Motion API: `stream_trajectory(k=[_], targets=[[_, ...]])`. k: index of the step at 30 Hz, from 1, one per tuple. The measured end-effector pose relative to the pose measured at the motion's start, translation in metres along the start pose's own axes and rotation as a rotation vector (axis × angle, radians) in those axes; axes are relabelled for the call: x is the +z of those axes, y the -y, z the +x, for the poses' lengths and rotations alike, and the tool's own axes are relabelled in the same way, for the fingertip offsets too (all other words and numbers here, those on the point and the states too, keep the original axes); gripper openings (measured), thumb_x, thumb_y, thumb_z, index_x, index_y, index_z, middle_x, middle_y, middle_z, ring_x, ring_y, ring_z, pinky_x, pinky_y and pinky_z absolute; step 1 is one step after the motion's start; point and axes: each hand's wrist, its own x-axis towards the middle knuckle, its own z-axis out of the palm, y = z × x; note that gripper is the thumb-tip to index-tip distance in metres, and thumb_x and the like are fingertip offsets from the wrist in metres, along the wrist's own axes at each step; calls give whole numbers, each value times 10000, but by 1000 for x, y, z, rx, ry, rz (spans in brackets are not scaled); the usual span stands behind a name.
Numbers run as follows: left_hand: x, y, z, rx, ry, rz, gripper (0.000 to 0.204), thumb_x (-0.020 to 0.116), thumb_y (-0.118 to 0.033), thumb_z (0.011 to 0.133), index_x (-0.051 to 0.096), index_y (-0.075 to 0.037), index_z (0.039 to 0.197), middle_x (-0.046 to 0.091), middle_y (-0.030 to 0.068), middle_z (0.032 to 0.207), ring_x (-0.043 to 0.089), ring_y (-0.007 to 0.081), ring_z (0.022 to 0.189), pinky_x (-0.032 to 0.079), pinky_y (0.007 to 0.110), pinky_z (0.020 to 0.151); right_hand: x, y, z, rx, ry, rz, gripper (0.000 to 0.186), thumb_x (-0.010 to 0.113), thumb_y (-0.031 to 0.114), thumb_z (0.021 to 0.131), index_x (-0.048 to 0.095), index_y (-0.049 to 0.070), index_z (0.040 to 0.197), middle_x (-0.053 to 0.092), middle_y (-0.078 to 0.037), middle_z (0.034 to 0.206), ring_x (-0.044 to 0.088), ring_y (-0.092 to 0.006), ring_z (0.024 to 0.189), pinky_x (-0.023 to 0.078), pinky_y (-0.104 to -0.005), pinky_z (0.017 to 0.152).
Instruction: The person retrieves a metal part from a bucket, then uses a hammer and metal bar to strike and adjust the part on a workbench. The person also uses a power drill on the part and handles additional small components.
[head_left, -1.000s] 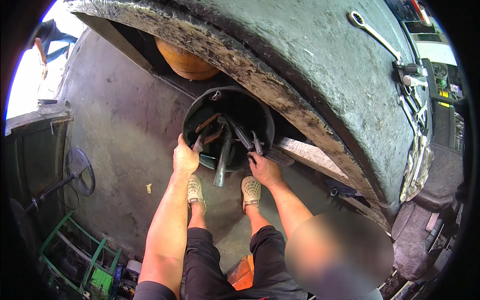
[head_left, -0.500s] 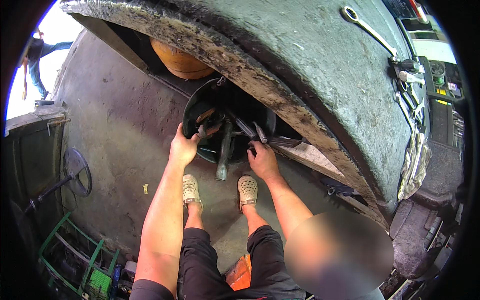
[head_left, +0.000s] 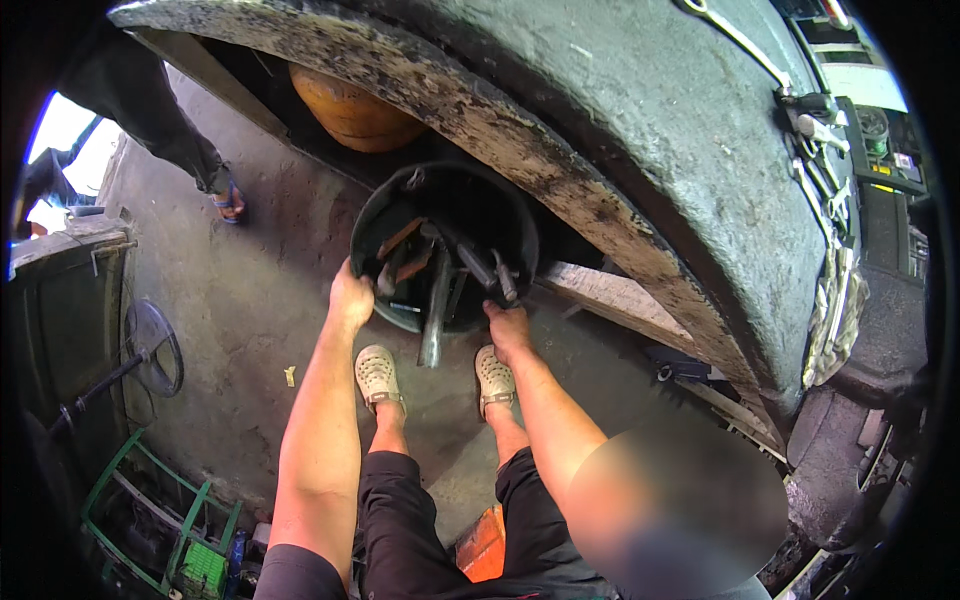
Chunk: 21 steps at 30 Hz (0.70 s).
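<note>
Both hands have shifted round the black bucket's (head_left: 455, 190) rim.
Left hand (head_left: 350, 297) and right hand (head_left: 508, 327) grip it, seemingly dragging the tool-filled load across the floor (head_left: 250, 300).

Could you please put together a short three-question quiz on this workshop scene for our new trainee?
1. True or false: both hands grip the rim of the black bucket.
2. Multiple choice: What is in the bucket? A) water B) long metal tools C) rags
3. Fill in: behind the bucket, under the big grey workbench, sits a round ______-coloured container.

Key:
1. True: the left hand holds the near left rim, the right hand the near right rim.
2. B: the metal tools stick out over the rim.
3. Orange: the orange container.
</note>
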Motion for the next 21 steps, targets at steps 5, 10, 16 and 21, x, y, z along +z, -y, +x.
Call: stream_trajectory(k=[5, 10, 16, 21], targets=[[31, 70, -66, -42, -42, -62, 423, 642, -43, 1040, 652, -34, 1463, 742, 271, 1386, 678, 452, 1364, 515, 490, 1146, -18, -35, 2, 113, 114, -321, 476, 755, 414, 1048, 800, -42, 1180, 823, -252, 1199, 782, -401, 1169, 554, -492, 1035], [59, 167, -147, -296, -90, -482, 463, 690, -45, 1006, 687, -27, 1468, 765, 152, 1388, 723, 284, 1264, 556, 407, 1086, -6, -57, -23, -321, 253, -632, 500, 724, 304, 1041, 699, 69, 1481, 750, -215, 1439, 675, -397, 1396, 535, -473, 1160], [74, 174, -175, -285, 20, -310, 612, 712, -43, 966, 589, -94, 1563, 736, 156, 1429, 714, 333, 1323, 542, 441, 1136, -27, -109, 24, 132, 275, -639, 586, 659, 464, 1072, 731, 17, 1443, 712, -249, 1498, 661, -434, 1416, 525, -491, 1166], [46, 120, -224, -435, 79, -397, 765, 655, 60, 979, 377, -15, 1688, 688, 164, 1471, 713, 203, 1206, 571, 341, 1012, -30, -78, -27, -18, 322, -510, 608, 700, 501, 1053, 755, -5, 1385, 730, -268, 1453, 664, -440, 1407, 508, -502, 1188]])
